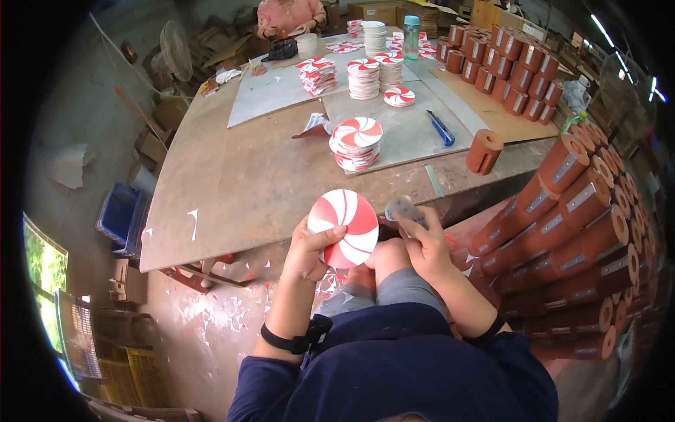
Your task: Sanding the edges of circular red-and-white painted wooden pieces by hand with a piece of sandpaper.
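A round disc (360,224) with red and white swirls is gripped at its left side by my left hand (306,252), thumb across its face. It is held above my lap, in front of the table edge. To the right, my right hand (430,247) is closed around a small grey, rounded flat piece (403,209); its kind is unclear. That piece is apart from the disc. Beyond the disc, on the table, stands a stack of similar swirl discs (356,141).
Across the table (232,183) are further disc stacks (363,81), a blue utility knife (441,128) and a bottle (411,39). Brown cylinders (517,60) stand at back right; more are piled close on my right (576,211). White scraps (211,316) litter the floor. Another person (290,15) sits opposite.
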Tool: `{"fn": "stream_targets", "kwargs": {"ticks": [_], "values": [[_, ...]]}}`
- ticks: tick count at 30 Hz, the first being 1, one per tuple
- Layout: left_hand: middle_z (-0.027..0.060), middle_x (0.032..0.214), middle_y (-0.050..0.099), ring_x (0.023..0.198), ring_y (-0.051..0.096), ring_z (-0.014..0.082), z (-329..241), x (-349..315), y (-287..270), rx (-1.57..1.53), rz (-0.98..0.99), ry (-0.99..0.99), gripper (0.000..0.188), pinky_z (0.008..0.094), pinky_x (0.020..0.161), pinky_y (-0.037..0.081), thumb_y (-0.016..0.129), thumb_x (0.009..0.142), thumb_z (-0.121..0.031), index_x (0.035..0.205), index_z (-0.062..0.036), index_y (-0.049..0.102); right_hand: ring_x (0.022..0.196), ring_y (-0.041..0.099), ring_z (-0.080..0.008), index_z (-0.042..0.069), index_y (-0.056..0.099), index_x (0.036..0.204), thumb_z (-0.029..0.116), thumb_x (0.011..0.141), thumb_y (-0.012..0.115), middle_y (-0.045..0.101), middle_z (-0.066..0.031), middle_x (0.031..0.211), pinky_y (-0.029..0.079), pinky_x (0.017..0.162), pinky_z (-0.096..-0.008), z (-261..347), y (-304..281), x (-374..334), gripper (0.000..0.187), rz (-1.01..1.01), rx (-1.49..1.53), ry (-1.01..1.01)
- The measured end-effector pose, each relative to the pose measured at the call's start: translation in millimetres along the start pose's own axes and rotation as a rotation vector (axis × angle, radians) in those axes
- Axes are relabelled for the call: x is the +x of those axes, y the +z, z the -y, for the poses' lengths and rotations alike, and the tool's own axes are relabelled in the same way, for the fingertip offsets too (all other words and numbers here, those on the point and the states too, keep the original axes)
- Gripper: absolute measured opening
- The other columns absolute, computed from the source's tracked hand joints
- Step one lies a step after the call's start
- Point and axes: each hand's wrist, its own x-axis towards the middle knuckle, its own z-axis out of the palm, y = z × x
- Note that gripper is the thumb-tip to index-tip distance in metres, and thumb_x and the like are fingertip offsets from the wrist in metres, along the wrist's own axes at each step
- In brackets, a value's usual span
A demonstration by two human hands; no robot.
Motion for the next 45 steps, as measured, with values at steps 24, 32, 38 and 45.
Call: {"fn": "stream_targets", "kwargs": {"ticks": [24, 32, 38, 45], "values": [[0.0125, 0.088, 0.059, 0.076, 0.061, 0.0190, 3, 8, -5, -0.044, 0.004, -0.042, 0.039, 0.0305, 0.064, 0.051, 0.062, 0.070, 0.002, 0.105, 0.0056, 0.046, 0.081, 0.056, -0.0283, 0.008, 0.062, 0.100, -0.004, 0.059, 0.064, 0.051, -0.0137, 0.096, 0.048, 0.069, -0.0331, 36, -5, 15, 0.043, -0.139, 0.065, -0.084], [0.0136, 0.094, 0.059, 0.083, 0.060, 0.0196, -7, -4, 0, 0.031, 0.123, -0.014, 0.045, 0.0327, 0.076, 0.049, 0.064, 0.066, 0.008, 0.107, 0.0076, 0.046, 0.088, 0.054, -0.0267, 0.004, 0.061, 0.102, -0.010, 0.067, 0.054, 0.048, -0.0150, 0.102, 0.044, 0.075, -0.0313, 2, -8, 2, 0.039, -0.002, 0.021, 0.022], [0.0122, 0.094, 0.059, 0.084, 0.060, 0.0189, -10, -9, 1, 0.062, 0.195, 0.002, 0.050, 0.0321, 0.076, 0.049, 0.068, 0.062, 0.008, 0.107, 0.0072, 0.046, 0.088, 0.054, -0.0276, 0.002, 0.061, 0.100, -0.010, 0.068, 0.053, 0.048, -0.0162, 0.103, 0.045, 0.075, -0.0315, 23, -13, 10, 0.035, 0.037, 0.126, -0.263], [0.0083, 0.088, 0.061, 0.080, 0.060, 0.0157, -15, -11, -2, 0.171, 0.295, 0.024, 0.047, 0.0298, 0.075, 0.049, 0.074, 0.058, 0.004, 0.100, 0.0045, 0.053, 0.087, 0.055, -0.0229, 0.000, 0.058, 0.102, -0.008, 0.074, 0.053, 0.048, -0.0150, 0.107, 0.044, 0.076, -0.0275, 16, -16, 11, 0.030, -0.069, 0.184, -0.102]]}}
